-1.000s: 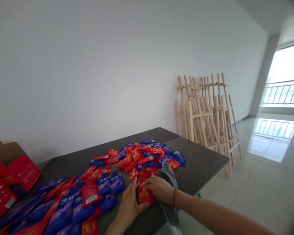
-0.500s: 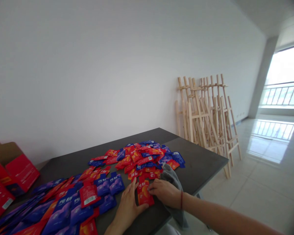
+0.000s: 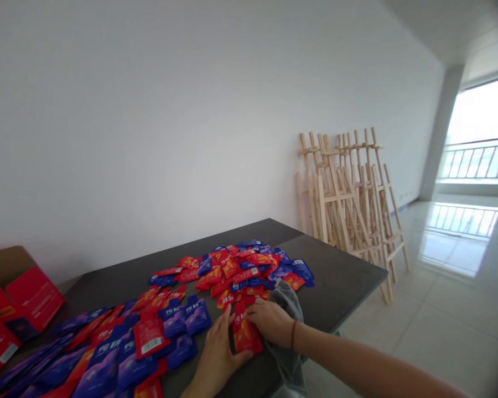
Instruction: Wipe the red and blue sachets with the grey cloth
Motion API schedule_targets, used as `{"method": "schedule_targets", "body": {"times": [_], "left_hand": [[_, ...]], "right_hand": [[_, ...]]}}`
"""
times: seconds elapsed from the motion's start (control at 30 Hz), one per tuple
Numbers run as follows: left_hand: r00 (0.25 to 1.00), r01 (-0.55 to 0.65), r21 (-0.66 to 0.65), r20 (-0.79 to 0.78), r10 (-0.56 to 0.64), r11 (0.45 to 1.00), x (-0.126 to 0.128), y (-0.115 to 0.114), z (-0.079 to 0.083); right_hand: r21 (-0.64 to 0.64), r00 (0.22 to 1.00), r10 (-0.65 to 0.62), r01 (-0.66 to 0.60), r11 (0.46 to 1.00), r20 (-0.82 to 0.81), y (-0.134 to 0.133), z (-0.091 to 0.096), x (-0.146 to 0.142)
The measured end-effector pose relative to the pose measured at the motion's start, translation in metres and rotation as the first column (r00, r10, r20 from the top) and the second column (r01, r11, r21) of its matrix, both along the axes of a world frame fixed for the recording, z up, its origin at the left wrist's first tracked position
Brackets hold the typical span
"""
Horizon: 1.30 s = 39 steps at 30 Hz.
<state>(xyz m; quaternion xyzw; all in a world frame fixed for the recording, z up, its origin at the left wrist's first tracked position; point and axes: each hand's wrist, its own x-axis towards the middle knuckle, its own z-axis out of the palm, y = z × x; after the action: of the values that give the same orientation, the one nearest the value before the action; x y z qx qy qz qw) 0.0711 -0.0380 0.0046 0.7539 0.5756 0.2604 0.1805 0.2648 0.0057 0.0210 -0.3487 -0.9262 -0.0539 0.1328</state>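
Note:
A red pouch [image 3: 245, 336] with orange art and white lettering lies flat on the dark table between my hands. My left hand [image 3: 216, 348] rests along its left side with fingers stretched, thumb apart near the bottom edge. On its upper right side lies my right hand [image 3: 273, 320], fingers bent together against the pouch's edge. Under the right hand and wrist is a grey cloth [image 3: 287, 298] that hangs over the table's near edge. Just beyond is a heap of red and blue pouches [image 3: 232, 271]. What lies beneath my right palm is hidden.
Overlapping red and blue pouches [image 3: 103, 359] spread across the left of the table [image 3: 336, 276]. Open red boxes [image 3: 35, 290] stand at the far left. Wooden easels [image 3: 340, 193] lean by the wall past the table's right corner.
My right hand has slid a little to the left, further over the red pouch. The lower part of the grey cloth has shifted left too. My left hand stays beside the pouch.

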Motion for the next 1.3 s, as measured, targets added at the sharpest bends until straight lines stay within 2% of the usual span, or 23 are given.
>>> {"method": "schedule_targets", "body": {"times": [0.1,0.23,0.4,0.47,0.53,0.63,0.7,0.77,0.87,0.93,1.0,1.17,1.3], "left_hand": [[1.0,-0.007,-0.012,-0.003,0.007,1.0,0.001,-0.003,0.004],[1.0,-0.014,-0.006,0.005,0.014,1.0,0.003,-0.004,0.006],[1.0,-0.028,0.009,0.005,0.028,1.0,0.002,-0.003,0.0],[0.999,-0.033,0.015,0.001,0.033,0.999,0.001,-0.002,-0.003],[0.999,-0.032,0.025,0.006,0.032,0.999,0.001,0.0,-0.005],[0.999,-0.032,0.032,0.021,0.031,0.999,0.001,0.0,-0.005],[0.999,-0.027,0.028,0.024,0.027,0.999,0.001,0.0,-0.004],[0.999,-0.022,0.027,0.025,0.022,0.999,0.001,-0.001,-0.002],[0.999,-0.026,0.031,0.028,0.025,0.999,0.002,-0.003,0.001],[0.999,-0.028,0.028,0.023,0.028,0.999,0.002,-0.003,0.001],[0.999,-0.031,0.024,0.021,0.03,0.999,0.002,-0.004,0.002],[0.999,-0.041,0.045,0.037,0.039,0.998,0.002,-0.003,-0.002],[0.999,-0.042,0.072,0.036,0.04,0.997,0.001,-0.001,-0.007]], "right_hand": [[0.002,0.996,-0.029,0.029,1.0,0.082,0.014,0.003,-0.015],[0.002,0.992,-0.072,0.072,0.997,0.103,0.027,0.005,-0.034],[0.012,0.991,-0.08,0.079,0.997,0.111,0.023,0.006,-0.042],[0.008,0.993,-0.021,0.02,1.0,0.113,0.017,0.004,-0.037],[-0.007,0.989,0.112,-0.111,0.994,0.101,0.011,0.001,-0.03],[-0.028,0.929,0.368,-0.367,0.93,0.038,0.002,-0.005,-0.019],[-0.024,0.908,0.42,-0.419,0.908,0.007,0.001,-0.006,-0.014],[-0.016,0.94,0.34,-0.339,0.941,0.026,0.004,-0.003,-0.014],[-0.001,0.99,0.12,-0.121,0.993,0.079,0.015,0.003,-0.022],[0.008,0.996,0.007,-0.008,1.0,0.087,0.024,0.006,-0.031],[0.014,0.995,-0.05,0.049,0.999,0.092,0.029,0.007,-0.041],[0.012,0.994,-0.026,0.025,1.0,0.103,0.024,0.006,-0.05],[-0.005,0.991,0.1,-0.1,0.995,0.086,0.011,0.004,-0.04]]}}
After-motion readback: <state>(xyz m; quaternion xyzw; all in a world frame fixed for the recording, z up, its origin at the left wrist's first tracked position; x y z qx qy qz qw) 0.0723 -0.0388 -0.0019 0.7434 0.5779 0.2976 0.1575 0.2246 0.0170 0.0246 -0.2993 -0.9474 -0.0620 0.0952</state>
